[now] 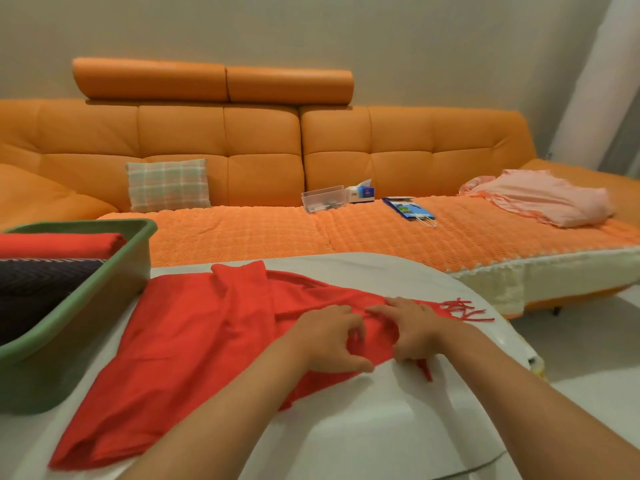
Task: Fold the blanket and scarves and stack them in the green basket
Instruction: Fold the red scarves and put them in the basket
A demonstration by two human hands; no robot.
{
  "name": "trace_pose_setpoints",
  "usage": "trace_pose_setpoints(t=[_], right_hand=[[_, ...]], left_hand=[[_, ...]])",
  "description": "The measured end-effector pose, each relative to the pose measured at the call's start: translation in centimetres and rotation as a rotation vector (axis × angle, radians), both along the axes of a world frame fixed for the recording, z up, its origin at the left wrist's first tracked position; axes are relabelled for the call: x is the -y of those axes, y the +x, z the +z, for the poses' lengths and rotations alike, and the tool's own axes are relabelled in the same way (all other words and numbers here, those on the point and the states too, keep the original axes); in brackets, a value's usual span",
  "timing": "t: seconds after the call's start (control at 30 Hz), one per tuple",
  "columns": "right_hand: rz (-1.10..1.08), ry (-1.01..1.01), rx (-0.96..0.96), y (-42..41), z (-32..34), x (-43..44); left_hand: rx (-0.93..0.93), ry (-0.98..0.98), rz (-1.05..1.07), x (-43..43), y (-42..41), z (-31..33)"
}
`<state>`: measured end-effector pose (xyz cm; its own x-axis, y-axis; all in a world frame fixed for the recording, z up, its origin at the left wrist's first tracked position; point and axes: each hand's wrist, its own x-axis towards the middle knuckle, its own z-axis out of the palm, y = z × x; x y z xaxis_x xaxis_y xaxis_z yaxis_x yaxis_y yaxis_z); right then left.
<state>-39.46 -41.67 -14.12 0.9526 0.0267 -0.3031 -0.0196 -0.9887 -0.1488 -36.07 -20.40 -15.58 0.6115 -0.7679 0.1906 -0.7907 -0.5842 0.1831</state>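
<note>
forearms: both reach in from the bottom edge and meet over the fringed end of the scarf.
left hand [329, 337]: fingers curled, pinching a bunch of the red cloth.
right hand [412, 327]: fingers curled into the same end, just beside the left hand; it appears to be gripping the cloth.
long red woven scarf with tasselled fringe [194, 334]: unfolded, spread slantwise on the table, rumpled at the far side; its near-left corner lies at the table edge.
glossy white rounded table [381, 420]: carries the scarf and the basket.
green plastic basket [114, 268]: left of the scarf, touching it or nearly so; holds a folded red cloth [62, 244] and a folded dark zigzag-patterned cloth [38, 285].
risk 1: the smooth tabletop may let the near-left corner slide off when the fringed end is pulled.
risk 2: far-side rumples, left unsmoothed, would likely give a skewed, bulky fold.
risk 3: loose tassels may snag in the fingers.
orange leather sofa [214, 133]: behind the table, bearing a small blue-and-white tissue box [362, 192] and a flat blue paper bag [408, 208].
writing: print on the tissue box and bag is too small to read; no brand legible.
</note>
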Motion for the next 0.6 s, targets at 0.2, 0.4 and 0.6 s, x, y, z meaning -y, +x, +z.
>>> trace_pose_setpoints(t=[0.2, 0.4, 0.6], right_hand=[[-0.060, -0.056, 0.356, -1.3, 0.0, 2.5], [-0.067, 0.261, 0.479, -2.9, 3.6, 2.0], [0.001, 0.649, -0.151, -5.0, 6.9, 0.1]], left_hand=[[-0.008, -0.119, 0.018, 1.4, -1.0, -1.1], [-0.283, -0.511, 0.154, 0.4, -1.4, 0.7], [-0.635, 0.000, 0.129, -1.9, -2.4, 3.7]])
